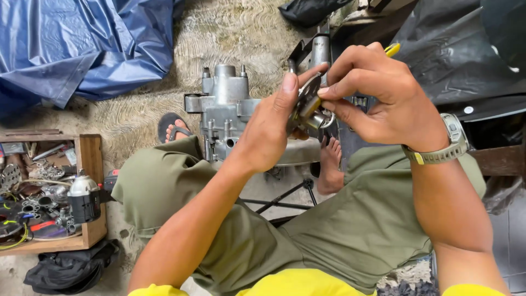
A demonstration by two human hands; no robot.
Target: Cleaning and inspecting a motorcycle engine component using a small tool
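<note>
Left hand [268,129] pinches a small round metal part [304,105] above the lap; right hand [383,93] grips a yellow-handled tool [392,50] against it. A slip could drop the part beside the engine casing [224,112] on the floor

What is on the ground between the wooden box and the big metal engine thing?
In the head view, the person's left leg in olive trousers and a sandalled foot lie between the wooden box and the grey engine block.
</note>
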